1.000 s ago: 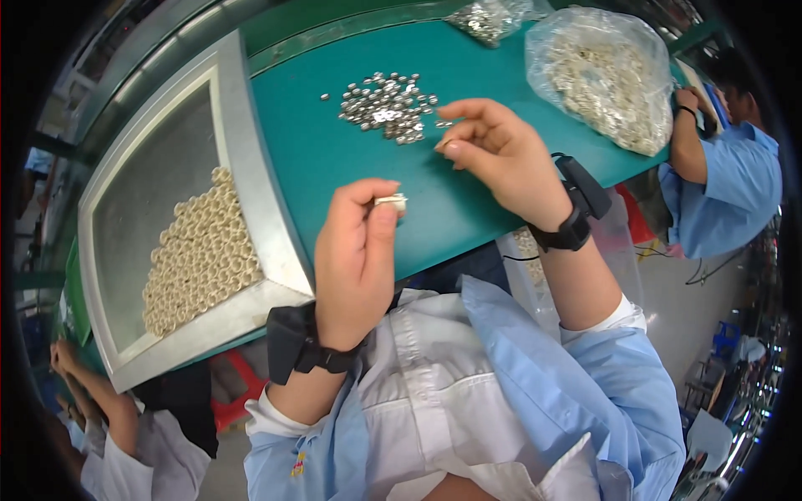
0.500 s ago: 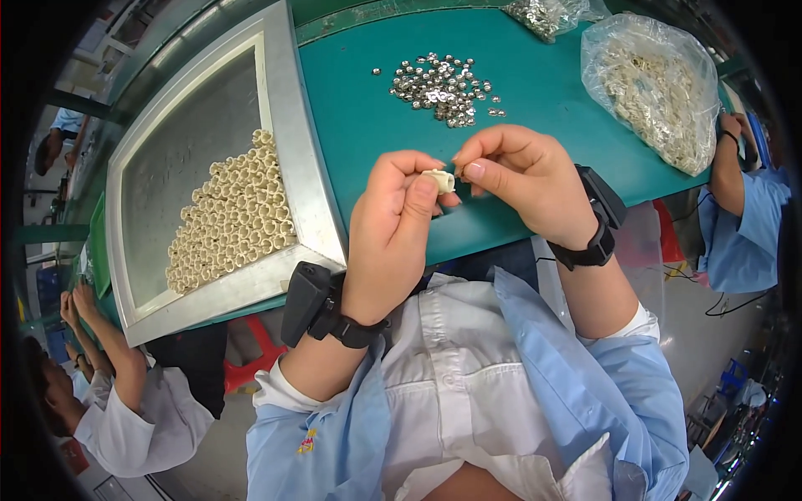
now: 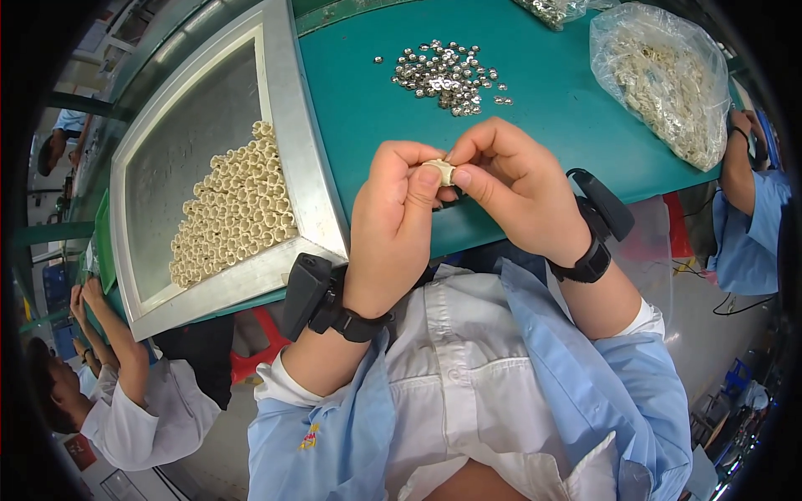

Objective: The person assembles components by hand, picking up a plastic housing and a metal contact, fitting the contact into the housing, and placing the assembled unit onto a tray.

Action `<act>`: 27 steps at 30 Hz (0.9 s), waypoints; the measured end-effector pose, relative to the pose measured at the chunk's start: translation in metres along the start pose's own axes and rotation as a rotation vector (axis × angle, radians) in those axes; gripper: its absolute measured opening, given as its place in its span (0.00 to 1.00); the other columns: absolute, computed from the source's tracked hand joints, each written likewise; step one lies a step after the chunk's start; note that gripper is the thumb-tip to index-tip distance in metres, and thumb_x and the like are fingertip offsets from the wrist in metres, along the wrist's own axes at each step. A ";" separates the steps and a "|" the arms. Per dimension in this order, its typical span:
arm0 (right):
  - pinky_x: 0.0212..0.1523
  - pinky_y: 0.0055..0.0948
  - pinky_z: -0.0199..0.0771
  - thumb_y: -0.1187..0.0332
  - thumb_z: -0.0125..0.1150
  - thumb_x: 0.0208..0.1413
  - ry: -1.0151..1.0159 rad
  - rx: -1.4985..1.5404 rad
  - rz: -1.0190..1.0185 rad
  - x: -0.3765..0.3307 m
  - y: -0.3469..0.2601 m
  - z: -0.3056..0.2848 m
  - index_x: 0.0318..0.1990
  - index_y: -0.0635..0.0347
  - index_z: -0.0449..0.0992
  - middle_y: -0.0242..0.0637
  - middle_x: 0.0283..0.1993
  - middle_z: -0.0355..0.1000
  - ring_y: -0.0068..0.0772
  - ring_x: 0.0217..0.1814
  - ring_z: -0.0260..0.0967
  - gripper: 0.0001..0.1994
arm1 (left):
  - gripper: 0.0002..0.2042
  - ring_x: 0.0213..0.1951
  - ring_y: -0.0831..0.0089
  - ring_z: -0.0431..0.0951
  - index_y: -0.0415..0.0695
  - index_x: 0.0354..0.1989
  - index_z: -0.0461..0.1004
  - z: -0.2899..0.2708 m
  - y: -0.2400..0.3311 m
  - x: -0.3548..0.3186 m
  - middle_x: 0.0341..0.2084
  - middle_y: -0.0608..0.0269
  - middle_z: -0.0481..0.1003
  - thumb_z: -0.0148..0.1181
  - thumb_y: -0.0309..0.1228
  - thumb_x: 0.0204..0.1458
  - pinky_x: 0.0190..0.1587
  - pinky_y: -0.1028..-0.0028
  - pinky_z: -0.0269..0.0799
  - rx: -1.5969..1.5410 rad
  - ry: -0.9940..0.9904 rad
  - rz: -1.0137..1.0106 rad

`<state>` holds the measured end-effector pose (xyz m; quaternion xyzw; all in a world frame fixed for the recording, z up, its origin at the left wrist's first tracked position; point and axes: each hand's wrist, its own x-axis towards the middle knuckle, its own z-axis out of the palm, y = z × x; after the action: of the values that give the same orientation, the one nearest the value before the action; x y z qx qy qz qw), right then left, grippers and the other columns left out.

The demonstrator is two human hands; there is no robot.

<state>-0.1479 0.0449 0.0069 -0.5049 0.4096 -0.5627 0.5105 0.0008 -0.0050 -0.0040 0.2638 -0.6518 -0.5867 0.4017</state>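
A small cream-coloured cylindrical part (image 3: 442,172) is pinched between the thumb and fingers of my left hand (image 3: 393,213). My right hand (image 3: 518,192) meets it from the other side, thumb and forefinger closed at the part's right end. Whatever lies between those right fingertips is hidden. Beyond my hands, small shiny metal pieces (image 3: 451,77) lie in a loose heap on the green work surface (image 3: 359,100). To the left, many similar cream parts stand packed together (image 3: 238,209) in a metal-framed tray (image 3: 313,200).
A clear plastic bag (image 3: 660,83) full of cream parts rests at the right of the table. Another bag (image 3: 555,10) of metal pieces lies at the far edge. Co-workers sit on both sides, one in a white sleeve (image 3: 138,426). A red stool (image 3: 263,346) stands below the tray.
My right fingertips have come leftward from a small gap onto the right end of the cream part. The piece they pinched is now hidden. The view has shifted slightly.
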 end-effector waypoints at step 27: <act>0.38 0.18 0.66 0.76 0.50 0.56 0.249 -0.508 -0.233 -0.007 0.000 -0.017 0.40 0.66 0.72 0.33 0.37 0.70 0.19 0.38 0.66 0.07 | 0.10 0.39 0.77 0.69 0.37 0.45 0.67 -0.009 -0.003 -0.008 0.37 0.59 0.69 0.48 0.29 0.58 0.44 0.78 0.65 -0.250 -0.135 0.183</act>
<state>-0.1652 0.0514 0.0035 -0.5872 0.5357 -0.5547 0.2460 0.0123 -0.0035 -0.0090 0.1109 -0.6205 -0.6406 0.4385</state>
